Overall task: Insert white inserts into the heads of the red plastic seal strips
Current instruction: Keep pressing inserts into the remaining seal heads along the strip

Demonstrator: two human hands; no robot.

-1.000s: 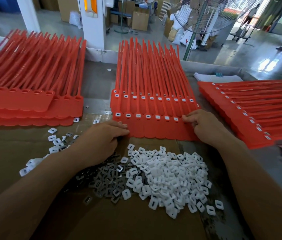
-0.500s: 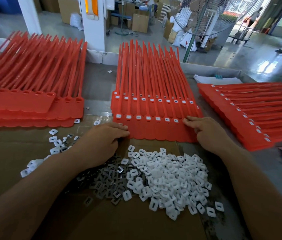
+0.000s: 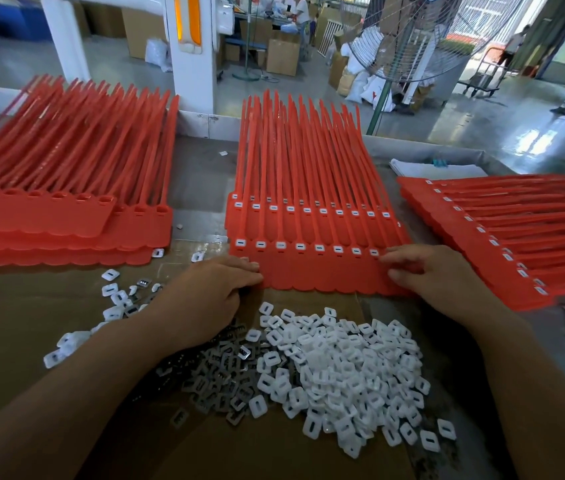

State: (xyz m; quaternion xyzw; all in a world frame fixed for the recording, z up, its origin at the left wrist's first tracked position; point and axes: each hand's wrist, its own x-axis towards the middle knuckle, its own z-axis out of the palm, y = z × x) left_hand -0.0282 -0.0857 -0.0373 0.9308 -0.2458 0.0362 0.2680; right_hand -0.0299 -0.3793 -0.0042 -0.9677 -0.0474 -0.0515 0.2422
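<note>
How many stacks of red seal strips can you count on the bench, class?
3: a left stack, a centre stack, a right stack. More may lie outside the frame.

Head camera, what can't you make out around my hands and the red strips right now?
All in the head view:
- Left hand: its back hides the palm side, so any insert held is unseen.
- Front strip sheet: right hand covers its right-end heads.
- Right stack: blurred, tails cut by the frame's right edge.

insert pile (image 3: 339, 368) blocks ctr, cardboard (image 3: 14, 317) free L
</note>
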